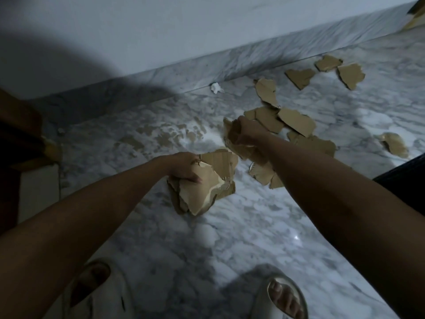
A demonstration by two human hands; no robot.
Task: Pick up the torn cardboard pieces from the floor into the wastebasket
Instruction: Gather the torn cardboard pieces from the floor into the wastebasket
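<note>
Two feet in pale slippers [284, 298] stand on the marble floor [241, 226]. Both bare arms reach out and down. The left hand [184, 166] curls around a stack of torn cardboard pieces [207, 192]. Farther off, the right hand [245, 131] grips another bunch of cardboard [232, 139]. More torn pieces [296, 120] lie on the floor to the far right, near the baseboard [230, 63].

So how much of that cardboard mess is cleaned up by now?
Partly gathered, nothing visibly binned; no wastebasket is in view. The left hand grips a stack of pieces, and the right hand holds another bunch. Many scraps remain on the marble floor, including three near the baseboard.
</note>
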